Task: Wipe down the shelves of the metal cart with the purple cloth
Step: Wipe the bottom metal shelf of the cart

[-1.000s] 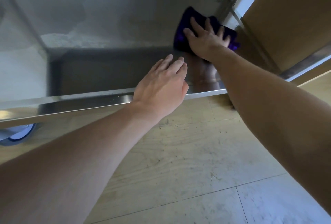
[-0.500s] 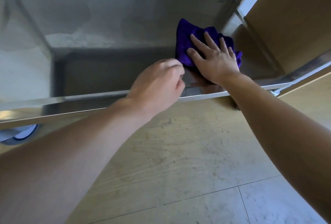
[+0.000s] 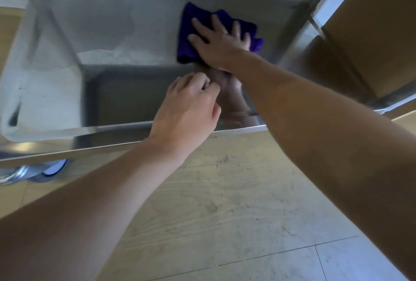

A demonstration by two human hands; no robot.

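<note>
**Q:** Where is the purple cloth [image 3: 186,33]?

**A:** It lies flat on the shelf [image 3: 135,91], well behind the front rim [image 3: 90,141]. The right grip [image 3: 221,42] presses it down with fingers spread. Nothing is pinched.

**Q:** And the left grip [image 3: 189,109]?

**A:** It is just behind the front rim, fingers curled in, with nothing visibly held. Whether it touches the shelf cannot be told.

**Q:** What could go wrong?

**A:** There are three likely faults.
1. Only palm pressure retains the cloth. A fast stroke may bunch it or let it slip free, leaving unwiped strips.
2. A stroke toward the front rim may drive the cloth into the left grip, or over the rim onto the floor [image 3: 225,202].
3. A caster [image 3: 51,168] shows below the front rim. If the left grip does not brace the cart, sideways wiping force may roll it.
</note>
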